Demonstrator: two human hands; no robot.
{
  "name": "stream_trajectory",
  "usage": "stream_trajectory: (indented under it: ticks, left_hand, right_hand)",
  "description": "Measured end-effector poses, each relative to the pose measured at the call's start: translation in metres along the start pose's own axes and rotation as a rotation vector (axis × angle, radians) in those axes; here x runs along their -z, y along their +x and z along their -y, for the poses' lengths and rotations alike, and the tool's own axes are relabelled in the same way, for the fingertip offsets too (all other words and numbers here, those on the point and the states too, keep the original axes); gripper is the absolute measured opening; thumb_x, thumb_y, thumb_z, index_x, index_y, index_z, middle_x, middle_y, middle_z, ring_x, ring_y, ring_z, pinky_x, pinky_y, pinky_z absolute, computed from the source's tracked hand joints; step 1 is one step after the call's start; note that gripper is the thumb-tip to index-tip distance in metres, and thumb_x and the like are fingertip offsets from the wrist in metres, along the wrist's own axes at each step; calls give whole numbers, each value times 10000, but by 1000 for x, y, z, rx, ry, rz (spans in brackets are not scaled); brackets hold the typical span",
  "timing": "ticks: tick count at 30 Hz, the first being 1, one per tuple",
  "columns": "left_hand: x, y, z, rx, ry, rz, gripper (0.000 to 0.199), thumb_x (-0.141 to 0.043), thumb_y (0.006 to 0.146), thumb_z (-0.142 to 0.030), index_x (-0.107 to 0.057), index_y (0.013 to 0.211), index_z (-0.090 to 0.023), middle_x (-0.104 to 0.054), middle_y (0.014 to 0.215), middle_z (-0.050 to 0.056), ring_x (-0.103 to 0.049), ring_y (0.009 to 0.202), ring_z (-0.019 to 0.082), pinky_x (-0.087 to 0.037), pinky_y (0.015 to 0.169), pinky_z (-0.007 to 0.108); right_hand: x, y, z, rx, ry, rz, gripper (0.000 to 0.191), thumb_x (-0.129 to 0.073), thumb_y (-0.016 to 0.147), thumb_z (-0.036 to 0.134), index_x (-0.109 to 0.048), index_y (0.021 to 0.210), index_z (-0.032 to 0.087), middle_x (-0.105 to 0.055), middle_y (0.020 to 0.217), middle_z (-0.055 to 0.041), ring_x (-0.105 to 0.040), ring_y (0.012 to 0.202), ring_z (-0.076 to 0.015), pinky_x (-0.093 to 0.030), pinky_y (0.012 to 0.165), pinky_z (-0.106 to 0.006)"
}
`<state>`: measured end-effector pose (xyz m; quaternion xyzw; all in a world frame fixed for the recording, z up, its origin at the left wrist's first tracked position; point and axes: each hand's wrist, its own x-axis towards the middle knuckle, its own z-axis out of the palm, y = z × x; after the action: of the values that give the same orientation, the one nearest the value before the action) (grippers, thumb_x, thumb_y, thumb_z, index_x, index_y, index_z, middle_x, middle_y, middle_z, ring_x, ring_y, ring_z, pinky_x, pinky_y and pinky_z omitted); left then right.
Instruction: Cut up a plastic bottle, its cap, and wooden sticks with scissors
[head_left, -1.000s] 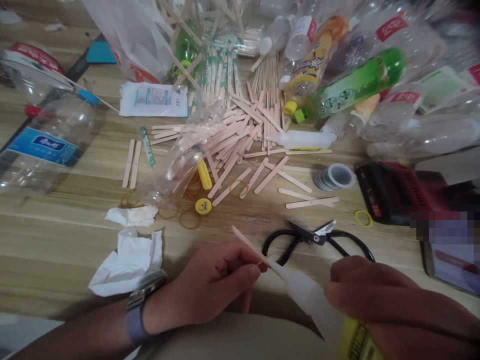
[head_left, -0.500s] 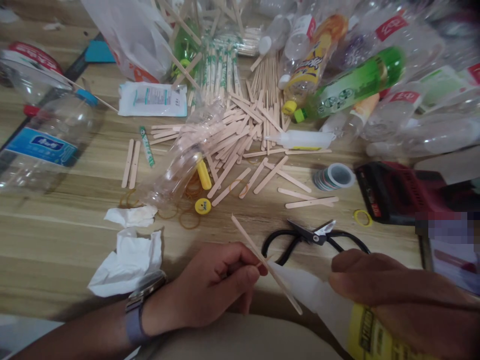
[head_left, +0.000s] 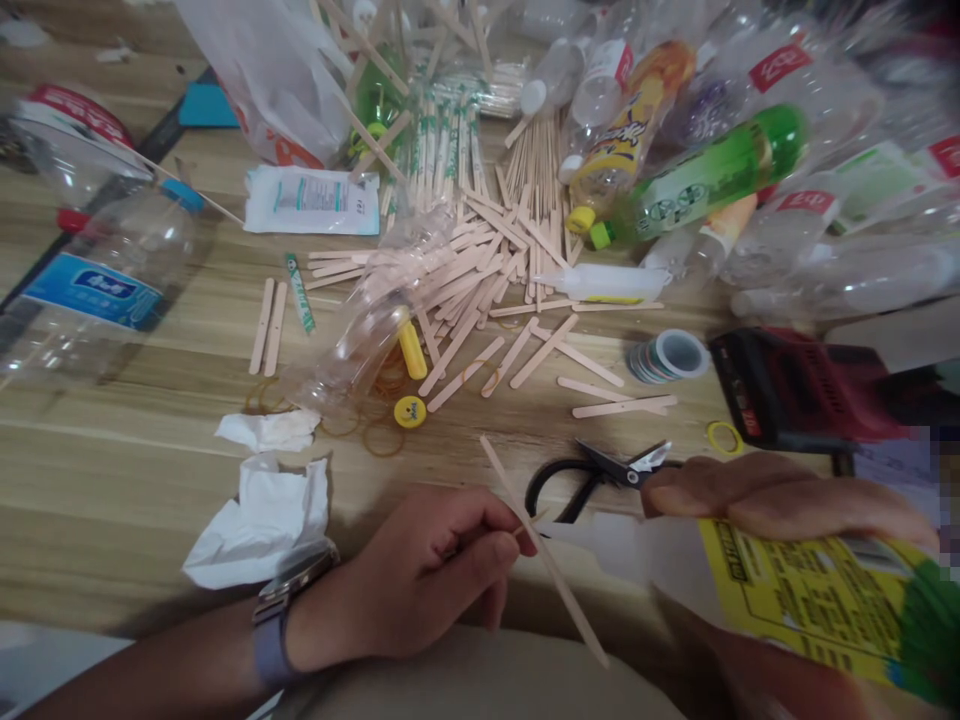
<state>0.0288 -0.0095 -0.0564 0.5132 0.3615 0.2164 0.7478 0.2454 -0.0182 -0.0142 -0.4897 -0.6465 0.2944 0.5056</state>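
Note:
My left hand (head_left: 427,570), with a watch on its wrist, pinches a flat wooden stick (head_left: 551,560) near its middle at the bottom centre. A thin pointed bit of wood shows at the fingertips. My right hand (head_left: 780,500) is wrapped round a white glue bottle with a yellow label (head_left: 795,590). The bottle lies tilted, its nozzle pointing left and touching or very near the stick. Black-handled scissors (head_left: 634,478) lie half open behind the bottle, partly covered by it and my right hand.
Many wooden sticks (head_left: 480,270) are piled mid-table. Plastic bottles (head_left: 705,180) crowd the back right; a large bottle (head_left: 90,290) lies left. A red and black power tool (head_left: 810,385), a tape roll (head_left: 667,355) and crumpled tissue (head_left: 262,520) surround the hands.
My right hand has rolled and raised the glue bottle, so more of its yellow label shows and the scissors' right handle is covered. The stick in my left hand has tilted slightly.

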Motion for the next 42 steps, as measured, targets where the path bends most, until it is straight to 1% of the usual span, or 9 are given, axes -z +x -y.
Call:
stream_trajectory:
  ticks: [2,4,8,13,17,24,30,37,42]
  left_hand:
    - [0,0,0,-24,13,-2,314,-443,991,-429,-612,930,-172,-577,566,-27,-466,472,89,-356,476,184]
    - [0,-1,-2,-38,24,2,302,-438,991,-414,-603,907,-176,-577,566,-28,-465,472,89,-359,481,187]
    - [0,-1,-4,-50,31,13,287,-437,991,-399,-580,860,-186,-571,570,-32,-485,488,92,-375,496,189]
    - [0,-2,-4,-67,61,18,286,-428,996,-385,-571,852,-184,-578,580,-34,-508,494,86,-386,504,180]
    - [0,-1,-6,-57,78,27,288,-424,988,-375,-572,840,-178,-575,569,-33,-481,469,78,-355,475,175]
    - [-2,0,-2,-21,-29,75,322,-382,1009,-417,-563,896,-177,-544,563,-45,-392,433,71,-325,457,180]
    - [-3,-1,0,-37,5,87,320,-372,1012,-415,-557,899,-180,-548,537,-50,-431,443,80,-355,497,190]
    - [-3,0,-1,-76,96,78,336,-353,1023,-397,-560,869,-182,-565,508,-50,-441,448,80,-357,531,199]
    - [-3,-1,-2,-12,18,95,375,-352,1020,-469,-547,868,-186,-557,525,-47,-436,449,85,-361,512,196]
  right_hand:
    - [1,0,-9,6,59,-31,297,-739,826,548,-630,1000,333,-681,841,-28,-633,745,-254,-542,603,-393]
    - [2,-1,-18,38,120,-59,405,-756,758,648,-655,993,333,-692,809,-14,-621,702,-249,-533,606,-395]
    - [1,0,-25,36,199,-62,430,-807,722,612,-677,1018,329,-700,815,3,-620,699,-239,-523,611,-389]
    - [-1,5,-14,91,170,-65,379,-752,769,642,-690,1006,353,-701,770,22,-612,648,-222,-517,580,-371]
    - [0,5,-8,-4,140,-69,284,-773,795,544,-677,997,370,-687,790,2,-615,697,-233,-538,648,-374]
    - [4,2,-17,73,188,-32,426,-756,758,641,-672,1052,344,-688,812,-14,-622,692,-240,-553,569,-376]
    - [1,5,-13,53,226,-64,293,-758,802,549,-712,981,322,-695,756,-18,-634,663,-225,-581,599,-355]
    - [2,1,-18,35,154,-73,319,-750,772,602,-712,1009,393,-701,735,-38,-628,618,-278,-567,697,-449]
    - [-3,1,-14,-43,171,-134,241,-739,764,628,-737,917,443,-667,656,-10,-611,549,-288,-544,574,-481]
